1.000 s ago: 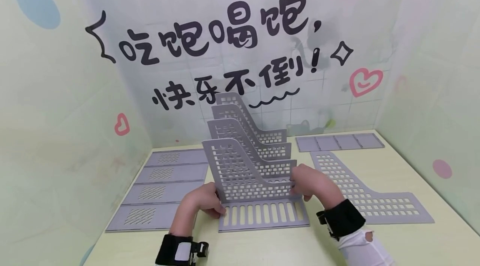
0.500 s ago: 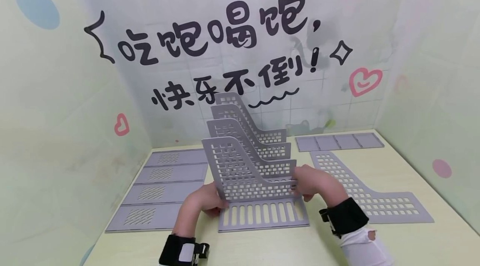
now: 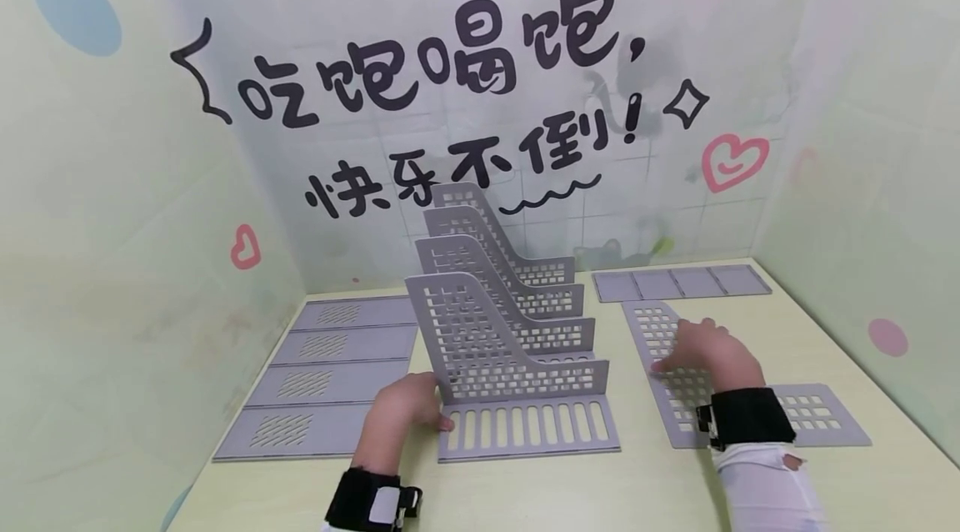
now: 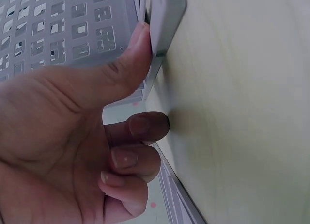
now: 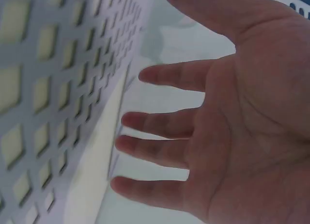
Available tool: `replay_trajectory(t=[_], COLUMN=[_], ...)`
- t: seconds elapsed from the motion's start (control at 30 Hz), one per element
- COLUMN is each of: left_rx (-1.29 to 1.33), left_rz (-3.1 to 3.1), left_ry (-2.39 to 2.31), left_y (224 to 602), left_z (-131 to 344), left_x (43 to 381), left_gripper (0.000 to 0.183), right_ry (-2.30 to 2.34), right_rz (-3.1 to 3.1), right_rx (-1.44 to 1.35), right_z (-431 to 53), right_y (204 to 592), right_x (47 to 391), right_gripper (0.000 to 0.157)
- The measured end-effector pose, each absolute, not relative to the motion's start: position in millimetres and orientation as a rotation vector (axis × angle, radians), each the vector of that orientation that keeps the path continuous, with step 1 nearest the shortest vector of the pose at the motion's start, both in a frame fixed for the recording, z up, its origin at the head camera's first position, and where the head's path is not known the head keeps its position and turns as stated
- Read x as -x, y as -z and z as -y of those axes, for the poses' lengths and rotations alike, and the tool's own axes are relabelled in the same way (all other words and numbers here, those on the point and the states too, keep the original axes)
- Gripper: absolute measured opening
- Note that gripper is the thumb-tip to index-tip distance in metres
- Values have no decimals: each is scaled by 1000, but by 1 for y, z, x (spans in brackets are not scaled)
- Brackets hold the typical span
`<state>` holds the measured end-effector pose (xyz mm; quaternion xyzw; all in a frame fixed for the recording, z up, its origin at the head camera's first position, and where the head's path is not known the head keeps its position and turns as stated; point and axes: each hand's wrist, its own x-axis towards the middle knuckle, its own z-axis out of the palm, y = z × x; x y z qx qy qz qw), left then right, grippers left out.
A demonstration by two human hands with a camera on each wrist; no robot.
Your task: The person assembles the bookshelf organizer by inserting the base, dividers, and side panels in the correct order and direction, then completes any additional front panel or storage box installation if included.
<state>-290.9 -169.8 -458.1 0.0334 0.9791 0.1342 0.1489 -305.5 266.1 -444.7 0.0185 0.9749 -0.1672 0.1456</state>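
Note:
A partly assembled grey desktop file rack [image 3: 525, 382] stands mid-table, with several perforated, swoop-edged dividers upright on a slotted base panel [image 3: 527, 457]. My left hand [image 3: 408, 403] is at the base's left edge. In the left wrist view its thumb [image 4: 138, 59] touches the panel edge, while the other fingers curl loosely near the tabletop, apart from the panel. Over a loose perforated side panel [image 3: 802, 415], lying flat at the right, hovers my right hand [image 3: 708, 353]. Its fingers [image 5: 160, 124] are spread and hold nothing in the right wrist view.
Several flat grey panels [image 3: 337, 348] with slanted slots lie side by side at the left. A narrow ribbed panel [image 3: 682, 283] lies at the back right. Printed walls [image 3: 480, 98] enclose the table [image 3: 540, 499] at the back and sides.
My right hand has left the front divider's right end and moved right, over the loose side panel. The left hand stays at the base's left edge, and the rack stands as before.

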Motion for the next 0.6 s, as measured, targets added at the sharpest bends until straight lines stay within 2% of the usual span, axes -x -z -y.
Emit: replay_trajectory(t=[0.17,0.6], left_rx=[-105,-103], left_rz=[-2841,-2892], left_ry=[-328,-285], left_y=[456,455], left_z=[168,168], left_x=[288,287], left_gripper=[73,70], right_ry=[516,470], right_rz=[-2758,-2866], right_rx=[-103,-202], right_z=[-272,-268], right_y=[450,458], right_x=[299,298], right_gripper=[107,100])
